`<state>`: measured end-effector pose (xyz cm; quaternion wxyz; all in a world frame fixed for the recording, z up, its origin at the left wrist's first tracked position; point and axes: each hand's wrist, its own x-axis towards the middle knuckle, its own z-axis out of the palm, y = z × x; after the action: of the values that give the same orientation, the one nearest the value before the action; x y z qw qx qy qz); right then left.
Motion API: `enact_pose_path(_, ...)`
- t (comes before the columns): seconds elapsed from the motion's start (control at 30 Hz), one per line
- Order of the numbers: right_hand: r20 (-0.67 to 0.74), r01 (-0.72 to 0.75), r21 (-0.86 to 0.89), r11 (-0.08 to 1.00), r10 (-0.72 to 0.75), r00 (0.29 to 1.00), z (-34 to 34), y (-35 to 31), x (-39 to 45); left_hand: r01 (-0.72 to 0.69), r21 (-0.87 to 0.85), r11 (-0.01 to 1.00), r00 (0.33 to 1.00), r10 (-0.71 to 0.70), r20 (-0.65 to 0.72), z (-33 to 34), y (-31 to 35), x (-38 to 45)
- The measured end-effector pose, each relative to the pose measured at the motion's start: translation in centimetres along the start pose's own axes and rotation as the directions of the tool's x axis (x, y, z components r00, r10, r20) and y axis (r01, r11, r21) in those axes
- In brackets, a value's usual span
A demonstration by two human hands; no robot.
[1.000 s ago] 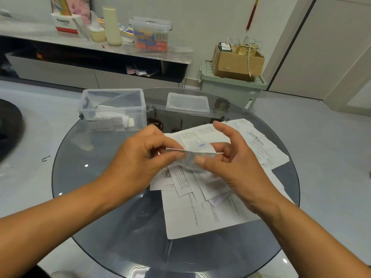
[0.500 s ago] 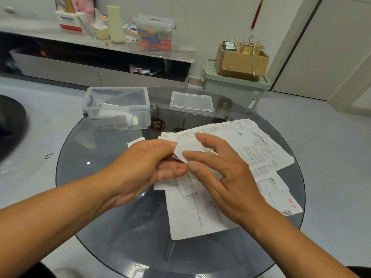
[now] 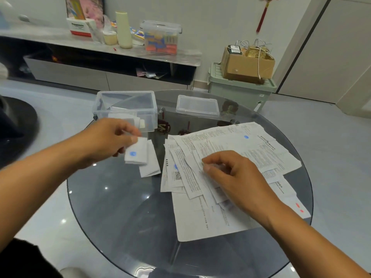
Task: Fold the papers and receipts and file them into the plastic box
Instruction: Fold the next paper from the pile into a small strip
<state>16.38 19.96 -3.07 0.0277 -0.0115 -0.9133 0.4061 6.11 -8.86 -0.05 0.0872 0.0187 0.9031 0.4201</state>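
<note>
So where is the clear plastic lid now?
The clear plastic lid lies on the round glass table, at its far edge, right of the open plastic box.

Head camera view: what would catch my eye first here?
Probably the spread of white papers across the right side of the round glass table, with the right hand resting on them. Next, the left hand pinching a small folded receipt just in front of the open clear plastic box.

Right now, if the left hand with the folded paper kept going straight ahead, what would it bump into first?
Probably the clear plastic box. The left hand, pinching the folded receipt, points toward its near wall, though depth is hard to judge.
</note>
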Motion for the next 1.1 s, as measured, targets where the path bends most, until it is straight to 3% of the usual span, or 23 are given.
enact_pose_path(0.1, 0.076, 0.030, -0.165, 0.986, -0.018, 0.997, 0.3, 0.2, -0.2, 0.013, 0.205, 0.979, 1.000, -0.011, -0.012, 0.7, -2.0, 0.5)
enact_pose_path(0.17, 0.121, 0.025, -0.287, 0.958, 0.010, 0.993, 0.5, 0.3, -0.3, -0.063, 0.414, 0.908, 0.986, 0.120, -0.114, 1.7, -2.2, 0.4)
enact_pose_path(0.23, 0.136, 0.017, -0.370, 0.929, 0.036, 0.990, 0.8, 0.5, -0.2, -0.203, 0.474, 0.857, 0.946, 0.296, -0.130, 2.8, -1.5, -0.8)
enact_pose_path(0.3, 0.128, 0.009, -0.397, 0.918, 0.045, 0.991, 0.7, 0.7, -0.1, -0.293, 0.467, 0.835, 0.945, 0.327, 0.008, 4.2, -1.0, -2.5)
enact_pose_path(0.37, 0.115, -0.008, -0.411, 0.911, 0.060, 0.992, 0.4, 1.0, 0.0, -0.278, 0.520, 0.808, 0.960, 0.210, 0.187, 5.8, -1.1, -4.0)
enact_pose_path(0.47, 0.120, -0.033, -0.449, 0.893, 0.097, 0.988, -0.3, 1.7, 0.5, -0.268, 0.599, 0.754, 0.957, 0.138, 0.254, 6.1, -2.3, -3.6)
enact_pose_path(0.63, 0.152, -0.075, -0.356, 0.932, 0.136, 0.979, -1.6, 1.6, 0.5, -0.278, 0.597, 0.752, 0.960, 0.205, 0.189, 3.9, -3.5, -0.4)
enact_pose_path(0.73, 0.093, -0.084, -0.259, 0.962, 0.112, 0.989, -2.0, 0.8, 0.0, -0.320, 0.634, 0.704, 0.946, 0.273, 0.175, 3.5, -4.0, 0.3)
enact_pose_path(0.83, 0.064, -0.091, -0.289, 0.953, 0.114, 0.991, -1.9, 0.7, -0.4, -0.336, 0.651, 0.681, 0.941, 0.271, 0.202, 4.4, -3.6, -0.5)
enact_pose_path(0.97, 0.033, -0.129, -0.316, 0.940, 0.147, 0.989, -1.9, 0.9, -0.1, -0.401, 0.551, 0.732, 0.909, 0.396, 0.135, 5.8, -1.6, -2.1)
enact_pose_path(1.1, 0.048, -0.205, -0.213, 0.955, 0.220, 0.974, -3.1, 0.7, 0.3, -0.478, 0.349, 0.806, 0.875, 0.470, 0.111, 6.4, 0.6, -3.2)
